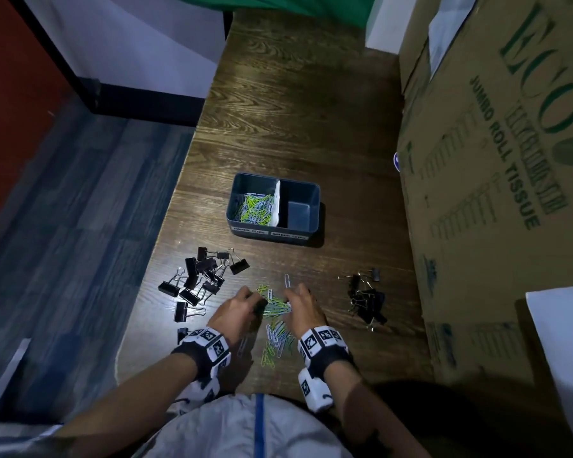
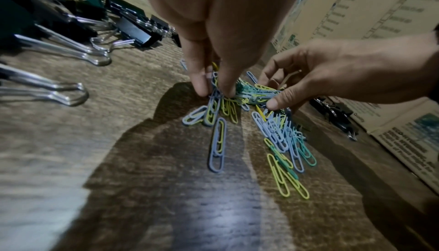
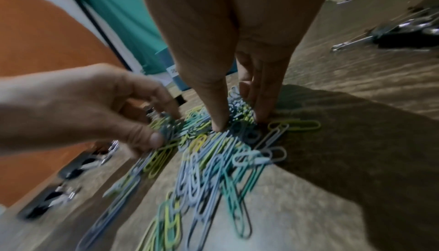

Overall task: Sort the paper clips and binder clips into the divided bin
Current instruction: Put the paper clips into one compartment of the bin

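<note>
Both hands pinch into the paper clips (image 1: 273,309) heaped near the bench's (image 1: 311,110) front edge: left hand (image 1: 237,309), right hand (image 1: 303,307). Bare wood separates them from the divided bin (image 1: 306,238); binder clips (image 1: 201,279) flank both sides

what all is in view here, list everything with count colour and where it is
divided bin: one, dark blue, mid table, white divider, two labels on the near wall
paper clips in bin: many, yellow-green and pale blue, left compartment; the right compartment shows none
paper clips on table: a loose pile, blue, yellow and green, near edge between the hands
large binder clips: about a dozen, black with silver handles, left of the pile
small binder clips: a heap, count unclear, black, right of the pile
table: one, dark wood grain
cardboard boxes: stacked, brown with green print, right side
left hand: fingers gathering clips from the pile
right hand: fingers gathering clips from the pile
wristbands: two, black and white markers
</note>
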Available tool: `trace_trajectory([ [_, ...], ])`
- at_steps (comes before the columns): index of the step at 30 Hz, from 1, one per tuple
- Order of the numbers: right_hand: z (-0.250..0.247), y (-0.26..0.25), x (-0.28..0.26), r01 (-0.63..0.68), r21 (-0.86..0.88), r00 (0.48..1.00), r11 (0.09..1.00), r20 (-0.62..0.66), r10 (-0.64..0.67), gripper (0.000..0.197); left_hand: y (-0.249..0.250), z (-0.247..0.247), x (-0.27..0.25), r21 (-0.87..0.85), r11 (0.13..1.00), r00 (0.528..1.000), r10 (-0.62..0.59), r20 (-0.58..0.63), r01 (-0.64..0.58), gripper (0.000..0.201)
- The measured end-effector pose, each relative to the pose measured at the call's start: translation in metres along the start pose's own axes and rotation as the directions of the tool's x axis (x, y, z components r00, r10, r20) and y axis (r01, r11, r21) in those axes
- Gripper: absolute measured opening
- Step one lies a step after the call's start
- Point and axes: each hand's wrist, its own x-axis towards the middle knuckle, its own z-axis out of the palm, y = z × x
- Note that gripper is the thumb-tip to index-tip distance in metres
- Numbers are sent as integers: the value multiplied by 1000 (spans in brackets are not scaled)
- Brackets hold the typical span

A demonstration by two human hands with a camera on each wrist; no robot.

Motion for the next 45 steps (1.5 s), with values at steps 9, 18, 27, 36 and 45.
trace_trajectory([
  [9,-25,-3,-2,-69,109,997,992,-12,71,25,-10,-15,3,-85,996,995,20,-98,-28,15],
  [18,-42,2,-10,-92,203,993,975,-54,105,22,9,-72,16,-205,969,930,54,-364,-136,16],
  [27,-64,-11,-18,-47,295,988,954,-127,87,18,35,-152,92,-218,970,801,-47,-596,-105,19],
  [36,-88,-40,2,74,391,974,917,-227,18,17,7,-116,84,-234,972,894,-128,-429,27,32],
  [45,-162,-107,71,278,399,885,874,-460,-72,19,-14,-18,-14,30,994,993,-105,-54,107,22],
])
